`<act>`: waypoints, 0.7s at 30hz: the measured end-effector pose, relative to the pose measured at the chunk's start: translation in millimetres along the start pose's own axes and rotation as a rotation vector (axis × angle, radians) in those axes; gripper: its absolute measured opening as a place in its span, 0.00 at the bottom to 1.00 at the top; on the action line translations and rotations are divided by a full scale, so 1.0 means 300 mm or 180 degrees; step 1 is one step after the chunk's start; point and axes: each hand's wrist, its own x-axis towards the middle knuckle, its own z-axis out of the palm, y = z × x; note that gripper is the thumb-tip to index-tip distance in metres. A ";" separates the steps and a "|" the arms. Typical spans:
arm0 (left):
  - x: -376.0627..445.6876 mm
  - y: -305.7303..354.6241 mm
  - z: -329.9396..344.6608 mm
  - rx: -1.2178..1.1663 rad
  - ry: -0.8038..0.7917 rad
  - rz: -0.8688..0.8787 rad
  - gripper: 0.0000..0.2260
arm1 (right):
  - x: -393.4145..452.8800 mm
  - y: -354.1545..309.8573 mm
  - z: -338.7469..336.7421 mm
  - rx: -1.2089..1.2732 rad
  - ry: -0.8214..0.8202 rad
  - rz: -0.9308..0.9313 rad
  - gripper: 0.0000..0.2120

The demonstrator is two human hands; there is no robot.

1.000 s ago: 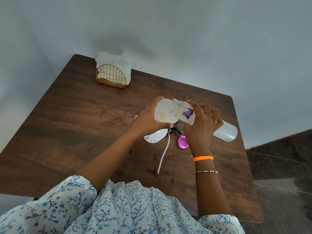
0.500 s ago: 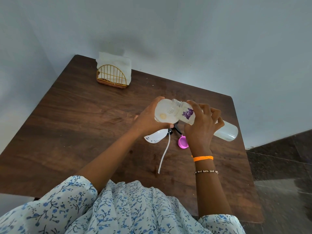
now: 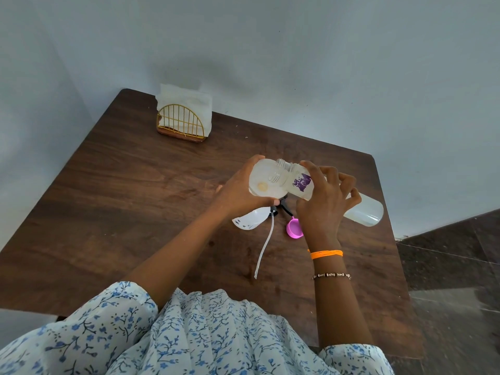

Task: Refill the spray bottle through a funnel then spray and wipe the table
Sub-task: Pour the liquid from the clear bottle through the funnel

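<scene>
My left hand (image 3: pixel 238 194) grips a translucent white funnel (image 3: pixel 263 182), seen from above with a yellowish hole at its bottom. Whatever stands under the funnel is hidden by it and by my hand. My right hand (image 3: pixel 324 204) holds a clear refill bottle (image 3: pixel 362 211) with a purple label, tipped nearly flat with its open threaded mouth over the funnel. On the wooden table (image 3: pixel 135 201), just below my hands, lies the detached white spray head (image 3: pixel 249 220) with its long dip tube (image 3: pixel 263 247). A pink cap (image 3: pixel 294 228) lies beside it.
A gold wire napkin holder (image 3: pixel 180 125) with white napkins stands at the table's far left corner, near the wall. The table's right edge borders a dark tiled floor (image 3: pixel 446 266). My floral sleeves fill the bottom of the view.
</scene>
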 end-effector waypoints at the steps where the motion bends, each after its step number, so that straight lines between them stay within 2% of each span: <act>1: 0.000 0.001 0.001 -0.0006 0.0005 0.0017 0.37 | 0.000 0.000 -0.001 0.0001 -0.0002 0.0005 0.31; 21: 0.003 -0.009 0.004 -0.0018 0.0027 0.0019 0.37 | 0.002 0.004 -0.007 -0.0055 -0.0088 -0.0010 0.33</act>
